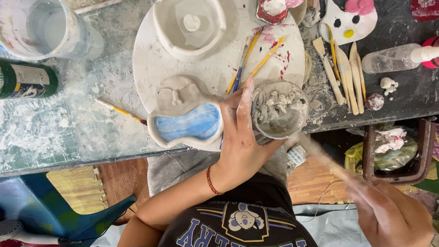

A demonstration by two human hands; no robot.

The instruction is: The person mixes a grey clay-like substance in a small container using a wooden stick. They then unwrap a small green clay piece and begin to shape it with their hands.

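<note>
My left hand (239, 136) is wrapped around a small clear cup (280, 109) holding grey clay slip, at the near edge of the table. Right beside it lies a clay dish (190, 122) whose inside is painted blue, resting on a round white board (150, 63). My right hand (395, 223) is lower right, off the table, closed on a brush or stick (323, 159) that is motion-blurred and points up toward the cup. A white clay cup-shaped piece (189, 21) stands farther back on the board.
Two yellow brushes (250, 59) lie on the board. Wooden modelling sticks (345, 74), a cat-face clay piece (350, 18), a plastic bottle (405, 58), a clear jug (33, 19), a green can (9, 79) and a loose brush (119, 110) crowd the table. A hair dryer (21, 234) lies lower left.
</note>
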